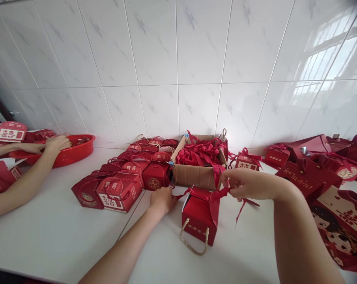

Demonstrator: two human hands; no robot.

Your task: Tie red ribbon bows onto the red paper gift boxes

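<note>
A red gift box (199, 217) with gold lettering and a beige rope handle (193, 249) stands in front of me. Around its top runs a red ribbon (222, 192), pulled out to both sides. My left hand (163, 200) is closed on the ribbon's left end, beside the box. My right hand (240, 183) pinches the ribbon's other end, to the right of the box and a little higher. A loose tail of ribbon hangs below my right hand. The fingertips of my left hand are partly hidden.
Behind the box is a cardboard carton (193, 175) of red ribbons. Rows of red gift boxes (119, 191) stand at left, with red gift bags (302, 179) at right. At far left another person's hands (58, 144) reach into a red basin (77, 154). A tiled wall closes the back.
</note>
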